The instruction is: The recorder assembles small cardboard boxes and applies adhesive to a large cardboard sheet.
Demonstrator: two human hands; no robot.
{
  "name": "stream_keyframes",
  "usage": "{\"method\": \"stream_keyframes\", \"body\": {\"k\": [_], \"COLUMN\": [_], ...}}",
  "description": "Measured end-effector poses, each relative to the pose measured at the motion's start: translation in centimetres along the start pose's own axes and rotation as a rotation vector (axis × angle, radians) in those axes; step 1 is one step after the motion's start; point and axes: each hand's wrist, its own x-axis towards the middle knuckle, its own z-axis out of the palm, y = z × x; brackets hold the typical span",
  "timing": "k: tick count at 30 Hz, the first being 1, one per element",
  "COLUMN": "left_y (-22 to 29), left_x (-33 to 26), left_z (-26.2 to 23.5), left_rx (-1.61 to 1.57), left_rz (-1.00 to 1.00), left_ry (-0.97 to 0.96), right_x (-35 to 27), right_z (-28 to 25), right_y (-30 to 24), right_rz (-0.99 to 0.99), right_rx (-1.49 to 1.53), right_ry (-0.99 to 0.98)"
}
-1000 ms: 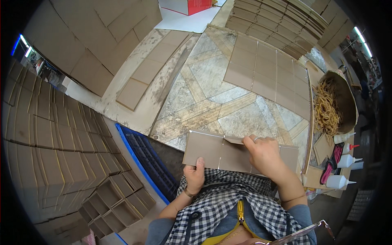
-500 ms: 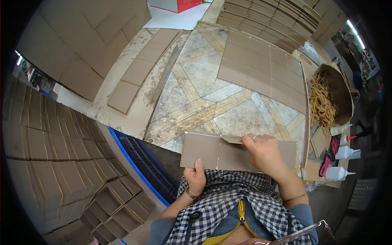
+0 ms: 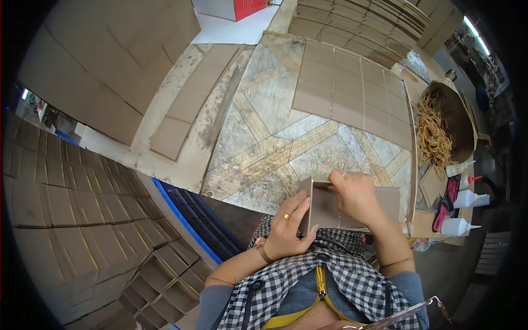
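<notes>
A long brown cardboard blank (image 3: 388,202), scored into panels, lies at the table's near edge against my apron. Its left panel (image 3: 308,204) stands folded up. My left hand (image 3: 287,226) presses on that panel's outer side with its fingers stretched flat, the thumb near the lower corner. With fingers closed, my right hand (image 3: 357,197) pinches a narrow cardboard strip (image 3: 322,185) along the blank's far edge. The strip reaches left toward the upright panel, and its right part is hidden under the hand.
Scored cardboard sheets (image 3: 352,88) lie on the patterned tabletop (image 3: 258,159). At right are a box of rubber bands (image 3: 434,137) and white nozzle bottles (image 3: 456,226). Stacked cardboard (image 3: 60,198) stands left, beside a blue-edged dark crate (image 3: 192,214). Narrow strips (image 3: 170,135) lie further back.
The blank's left panel, flat before, is now folded upright. My left hand has moved right and up from gripping the near edge to pressing that panel. The right hand stays nearly in place.
</notes>
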Motion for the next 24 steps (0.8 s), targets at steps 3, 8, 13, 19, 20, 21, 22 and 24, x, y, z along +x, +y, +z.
{"method": "stream_keyframes", "body": {"k": [3,8,13,19,20,21,22,24], "left_y": [0.5,2.0,3.2,3.5,3.4,3.2,3.2,3.2], "left_x": [1.5,3.6,6.7,8.6,9.1,9.4,9.6,9.8], "left_z": [-1.5,-2.8,-1.5,-0.1,0.0,0.1,0.2,0.2], "left_rx": [0.028,0.103,0.342,0.434,0.426,0.399,0.401,0.415], "left_rz": [0.037,-0.098,-0.089,0.031,0.055,0.042,0.06,0.086], "left_ry": [-0.106,-0.343,-0.632,-0.74,-0.758,-0.796,-0.805,-0.815], "right_x": [-0.2,-0.7,-4.8,-24.6,-26.8,-26.3,-25.4,-24.6], "right_z": [0.2,-0.3,1.5,7.0,9.0,9.0,8.7,9.4], "right_y": [0.1,0.4,2.9,3.4,3.0,2.2,1.7,1.7], "right_rz": [-0.033,-0.07,0.068,0.774,0.924,1.058,1.182,1.194], "right_rx": [0.093,0.405,0.901,1.05,1.09,1.262,1.425,1.541], "right_ry": [0.075,0.309,0.718,0.3,0.102,0.239,0.382,0.754]}}
